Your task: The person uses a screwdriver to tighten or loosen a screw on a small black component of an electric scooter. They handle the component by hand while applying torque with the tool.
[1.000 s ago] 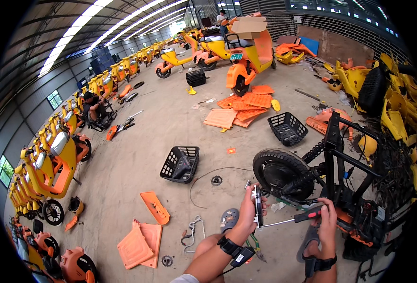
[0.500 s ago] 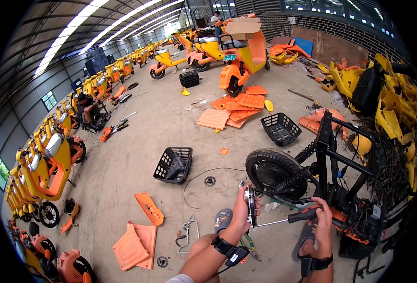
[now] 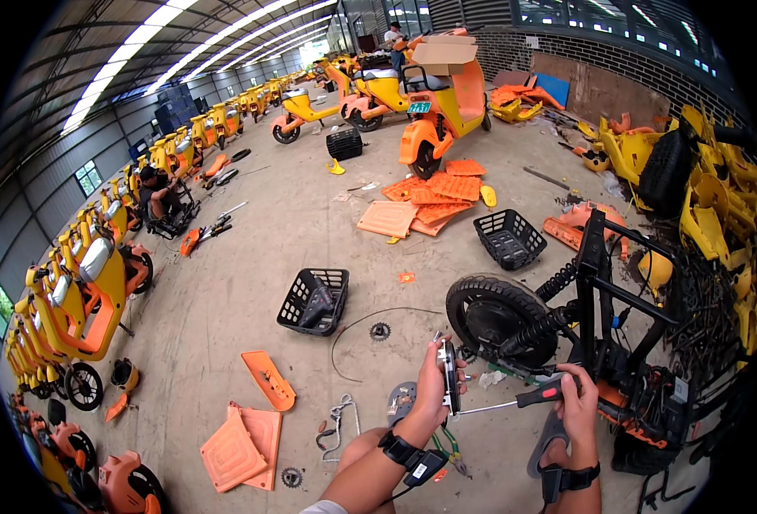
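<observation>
My left hand (image 3: pixel 430 392) is closed around a flat black-and-silver part (image 3: pixel 452 377), held edge-on with a small metal stub at its top. What kind of part it is, I cannot make out. My right hand (image 3: pixel 579 401) grips a screwdriver (image 3: pixel 538 393) by its black-and-red handle. The silver shaft runs left, and its tip meets the part's lower edge or lies just in front of it. Beyond my hands stands a stripped black scooter frame (image 3: pixel 599 283) with its rear wheel (image 3: pixel 500 317). Green-handled pliers (image 3: pixel 454 450) lie on the floor below my left hand.
A black basket (image 3: pixel 313 301) holding a dark power tool stands ahead left, another basket (image 3: pixel 510 238) farther right. Orange panels (image 3: pixel 243 450) and a sprocket (image 3: pixel 380 331) lie on the floor. Yellow body parts (image 3: pixel 712 206) are heaped at right; scooters line the left. A person (image 3: pixel 157 201) crouches at far left.
The screwdriver handle and my right hand have shifted slightly left, and the handle has turned to show more red. My left hand and the part have moved slightly left. Surroundings look the same.
</observation>
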The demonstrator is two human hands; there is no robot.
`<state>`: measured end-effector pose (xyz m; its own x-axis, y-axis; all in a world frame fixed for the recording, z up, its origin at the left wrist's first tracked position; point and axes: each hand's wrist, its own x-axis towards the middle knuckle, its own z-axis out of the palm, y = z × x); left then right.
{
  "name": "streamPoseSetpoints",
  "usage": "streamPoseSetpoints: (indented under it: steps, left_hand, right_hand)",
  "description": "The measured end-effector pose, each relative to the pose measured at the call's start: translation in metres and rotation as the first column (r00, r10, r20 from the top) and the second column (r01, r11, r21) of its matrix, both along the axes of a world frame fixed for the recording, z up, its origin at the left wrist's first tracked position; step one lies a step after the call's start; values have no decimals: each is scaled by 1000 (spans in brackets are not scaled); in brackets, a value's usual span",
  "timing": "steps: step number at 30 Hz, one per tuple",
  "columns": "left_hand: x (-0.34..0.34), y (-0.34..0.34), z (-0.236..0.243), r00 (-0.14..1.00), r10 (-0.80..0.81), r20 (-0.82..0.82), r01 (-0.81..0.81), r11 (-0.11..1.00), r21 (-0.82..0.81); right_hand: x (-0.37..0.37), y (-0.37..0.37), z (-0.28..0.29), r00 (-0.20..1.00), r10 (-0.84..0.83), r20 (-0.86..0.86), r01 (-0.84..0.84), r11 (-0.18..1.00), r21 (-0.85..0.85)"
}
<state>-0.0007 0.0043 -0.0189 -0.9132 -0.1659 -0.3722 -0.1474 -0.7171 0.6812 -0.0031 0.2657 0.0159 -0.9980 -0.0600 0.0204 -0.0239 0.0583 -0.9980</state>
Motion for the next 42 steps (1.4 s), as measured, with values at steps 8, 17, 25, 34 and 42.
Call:
streamPoseSetpoints:
  steps: [8, 17, 25, 34, 42]
  left_hand:
    - [0, 4, 3, 1000, -3, -15, 4, 1000, 12]
    - [1, 9, 2, 1000, -16, -22, 15, 1000, -14]
    - [-1, 14, 4, 1000, -1, 3, 1, 1000, -1]
    - [3, 7, -6, 1000, -25, -5, 25, 999, -43]
    - [-6, 17, 2, 998, 67, -14, -68, 985, -158]
  right_hand:
    - [0, -5, -8, 978, -75, -194, 65, 996, -59]
    - [2, 6, -7, 994, -53, -98, 53, 999, 5]
    - [0, 8, -10, 987, -91, -133, 85, 995, -50]
    - [3, -3, -13, 976, -151, -156, 148, 988, -34]
    - [-12, 9, -34, 966, -180, -183, 180, 984, -19]
